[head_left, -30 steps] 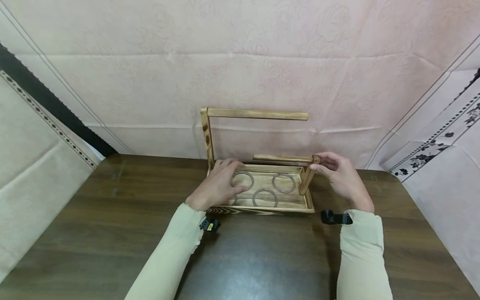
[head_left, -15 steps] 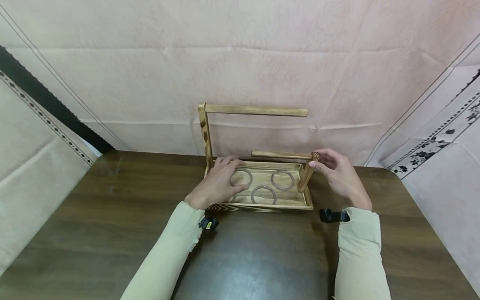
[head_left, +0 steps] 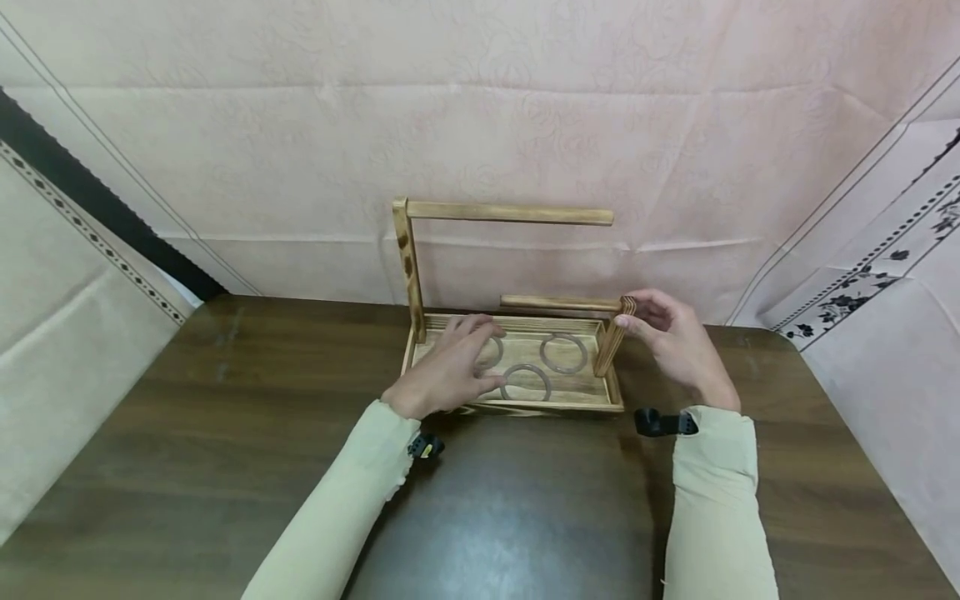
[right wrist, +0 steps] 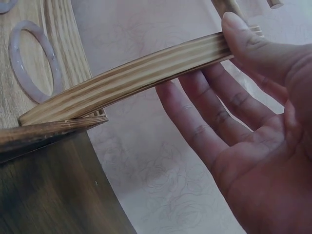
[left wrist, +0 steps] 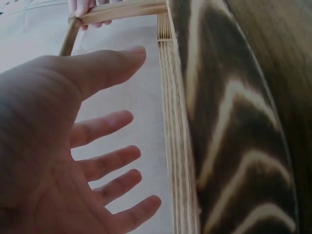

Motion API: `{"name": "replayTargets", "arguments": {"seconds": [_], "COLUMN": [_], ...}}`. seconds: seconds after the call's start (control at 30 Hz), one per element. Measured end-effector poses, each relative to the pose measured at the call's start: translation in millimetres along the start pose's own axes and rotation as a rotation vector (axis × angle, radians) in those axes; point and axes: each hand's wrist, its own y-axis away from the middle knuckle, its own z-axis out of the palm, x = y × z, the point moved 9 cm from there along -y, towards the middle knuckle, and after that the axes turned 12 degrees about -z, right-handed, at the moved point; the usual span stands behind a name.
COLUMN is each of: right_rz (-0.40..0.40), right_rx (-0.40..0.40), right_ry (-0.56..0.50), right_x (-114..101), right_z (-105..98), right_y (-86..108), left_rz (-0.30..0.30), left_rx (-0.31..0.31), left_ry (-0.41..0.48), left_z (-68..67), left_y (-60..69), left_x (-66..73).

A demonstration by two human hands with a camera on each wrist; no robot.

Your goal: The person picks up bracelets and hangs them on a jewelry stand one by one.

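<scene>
A wooden display stand has a tray base point(head_left: 555, 407), a tall left post point(head_left: 408, 258) with a long bar point(head_left: 517, 213), and a short right post point(head_left: 611, 342) with a lower bar point(head_left: 555, 302). Several pale translucent bangles point(head_left: 563, 372) lie flat in the tray. My left hand point(head_left: 450, 367) hovers over the tray's left part, fingers spread, partly covering one bangle point(head_left: 502, 354); in the left wrist view no object shows in its fingers point(left wrist: 117, 161). With thumb and fingers, my right hand point(head_left: 678, 342) holds the top of the short post, also seen in the right wrist view point(right wrist: 131, 73).
The stand is at the back of a dark wooden table point(head_left: 300, 467), close to a pale patterned cloth backdrop point(head_left: 480, 150). Cloth panels also flank both sides. The long bar juts out above the tray, its right end free.
My left hand has shifted a little right, away from the tall post and over the left bangles. My right hand keeps its hold on the short post. The head view has tilted slightly.
</scene>
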Motion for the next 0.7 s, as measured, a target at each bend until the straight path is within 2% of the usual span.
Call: {"name": "replayTargets", "arguments": {"seconds": [0.2, 0.4, 0.6, 0.7], "right_rz": [0.010, 0.005, 0.014, 0.025], "right_rx": [-0.014, -0.003, 0.000, -0.004], "right_ry": [-0.012, -0.017, -0.043, -0.037], "right_x": [-1, -4, -2, -2], "right_z": [-1, -3, 1, 2], "right_y": [-0.4, -0.4, 0.2, 0.7], "left_rz": [0.004, 0.063, 0.051, 0.071], "left_rx": [-0.003, 0.001, -0.031, -0.044], "left_ry": [0.014, -0.019, -0.040, -0.071], "left_z": [1.5, 3.9, 7.4, 7.6], "left_y": [-0.4, -3.6, -4.0, -3.9], "left_x": [5.0, 16.4, 18.5, 21.2]}}
